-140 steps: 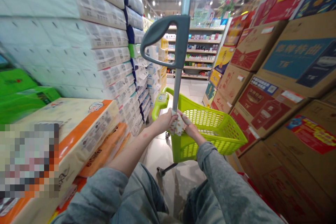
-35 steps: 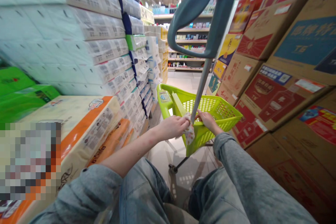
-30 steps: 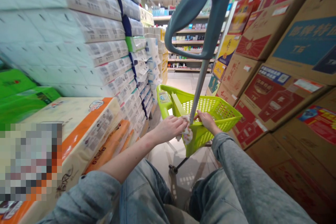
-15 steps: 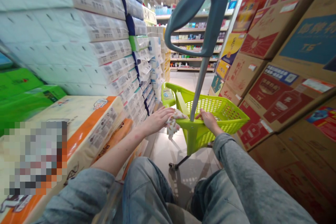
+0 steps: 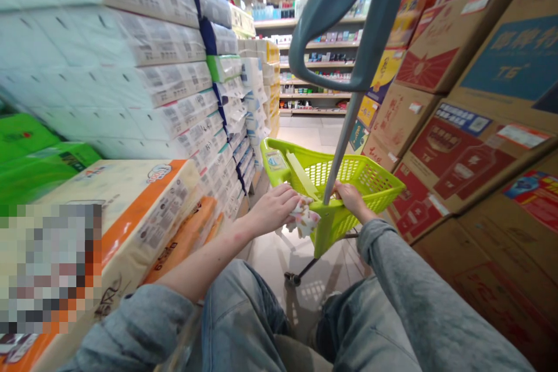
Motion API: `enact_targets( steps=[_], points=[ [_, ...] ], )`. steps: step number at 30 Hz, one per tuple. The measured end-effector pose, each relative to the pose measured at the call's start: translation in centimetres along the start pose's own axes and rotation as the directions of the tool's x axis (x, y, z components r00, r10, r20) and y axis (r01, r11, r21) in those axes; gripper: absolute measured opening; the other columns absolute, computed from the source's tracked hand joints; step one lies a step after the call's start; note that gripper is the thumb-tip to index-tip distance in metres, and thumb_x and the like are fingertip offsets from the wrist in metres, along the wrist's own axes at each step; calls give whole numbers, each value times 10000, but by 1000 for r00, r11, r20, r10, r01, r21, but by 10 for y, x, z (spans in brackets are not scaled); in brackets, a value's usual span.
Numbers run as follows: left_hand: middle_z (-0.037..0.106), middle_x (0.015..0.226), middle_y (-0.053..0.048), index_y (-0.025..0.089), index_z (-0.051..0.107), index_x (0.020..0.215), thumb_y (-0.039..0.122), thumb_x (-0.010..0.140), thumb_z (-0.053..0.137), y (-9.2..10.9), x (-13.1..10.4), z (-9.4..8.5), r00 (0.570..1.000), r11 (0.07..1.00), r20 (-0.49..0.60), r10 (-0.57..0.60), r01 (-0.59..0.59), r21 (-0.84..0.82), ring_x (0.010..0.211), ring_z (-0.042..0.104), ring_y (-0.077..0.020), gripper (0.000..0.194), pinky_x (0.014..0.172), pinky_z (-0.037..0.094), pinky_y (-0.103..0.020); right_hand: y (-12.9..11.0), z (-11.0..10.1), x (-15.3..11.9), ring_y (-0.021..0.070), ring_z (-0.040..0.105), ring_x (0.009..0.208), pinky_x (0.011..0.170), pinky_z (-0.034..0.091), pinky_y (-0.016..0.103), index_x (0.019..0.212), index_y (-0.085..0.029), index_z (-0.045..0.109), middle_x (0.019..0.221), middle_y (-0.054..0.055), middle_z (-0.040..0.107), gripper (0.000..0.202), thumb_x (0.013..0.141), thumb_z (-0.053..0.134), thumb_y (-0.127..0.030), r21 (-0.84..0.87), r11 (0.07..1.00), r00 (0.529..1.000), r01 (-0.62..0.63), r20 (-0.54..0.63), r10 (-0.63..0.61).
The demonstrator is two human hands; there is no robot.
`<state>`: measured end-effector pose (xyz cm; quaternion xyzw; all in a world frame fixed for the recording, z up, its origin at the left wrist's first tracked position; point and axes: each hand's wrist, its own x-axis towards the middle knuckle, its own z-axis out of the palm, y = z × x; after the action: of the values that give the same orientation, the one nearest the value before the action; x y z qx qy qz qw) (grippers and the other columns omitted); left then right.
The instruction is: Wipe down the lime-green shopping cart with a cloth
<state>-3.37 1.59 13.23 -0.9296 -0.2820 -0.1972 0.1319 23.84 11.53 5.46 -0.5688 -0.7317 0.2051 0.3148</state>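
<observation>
A lime-green shopping basket (image 5: 375,183) on wheels stands in front of my knees, its grey pull handle (image 5: 370,29) rising from the near rim and leaning right. My left hand (image 5: 275,206) is closed on a white cloth (image 5: 305,218) with a coloured print, pressed against the basket's near left rim. My right hand (image 5: 349,196) grips the near rim just right of the handle's metal pole (image 5: 344,145), fingers curled over the edge. A lighter green flap (image 5: 300,174) lies slanted inside the basket's left part. The palm side of both hands is hidden.
Tall stacks of wrapped tissue packs (image 5: 174,75) line the left, with an orange-and-cream pack (image 5: 143,209) beside my left arm. Cardboard cartons (image 5: 462,151) are piled close on the right. Store shelves (image 5: 318,78) stand at the aisle's far end.
My left hand and the cloth have moved right along the near rim, and the cloth is more bunched. The basket's handle tilts further right. My right hand keeps its hold on the rim.
</observation>
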Motion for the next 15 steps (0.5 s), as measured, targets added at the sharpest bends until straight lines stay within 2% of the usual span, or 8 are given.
enact_targets(
  steps=[6, 10, 13, 15],
  points=[
    [585, 963, -100, 148, 551, 969, 452, 908, 398, 17, 14, 7, 998, 998, 53, -41, 38, 58, 924, 517, -224, 346, 842, 434, -379, 1, -13, 3, 180, 602, 725, 695, 415, 279, 647, -181, 696, 714, 69, 674, 642, 924, 189, -460, -155, 982, 994, -110, -10, 109],
    [620, 906, -88, 148, 565, 908, 421, 921, 384, 26, 32, 5, 987, 991, 95, -130, 127, 38, 880, 557, -213, 328, 798, 439, -349, -2, -16, 2, 222, 614, 883, 815, 412, 316, 691, -178, 704, 861, 116, 689, 607, 923, 199, -420, -254, 957, 989, -139, -76, 123],
    [656, 845, -85, 153, 594, 889, 440, 944, 288, 29, 47, 3, 957, 974, 185, -224, 228, 1, 816, 611, -204, 423, 737, 453, -324, 2, -11, -4, 231, 609, 909, 844, 419, 335, 720, -176, 690, 877, 120, 683, 605, 919, 179, -431, -179, 975, 987, -129, -121, 109],
    [672, 789, -87, 162, 621, 898, 467, 948, 214, 29, 57, 2, 919, 956, 270, -288, 293, 22, 748, 638, -212, 511, 675, 459, -321, 6, -5, -9, 225, 595, 955, 876, 423, 347, 780, -176, 678, 936, 112, 675, 592, 916, 164, -437, -83, 996, 989, -44, -146, 31]
  ],
)
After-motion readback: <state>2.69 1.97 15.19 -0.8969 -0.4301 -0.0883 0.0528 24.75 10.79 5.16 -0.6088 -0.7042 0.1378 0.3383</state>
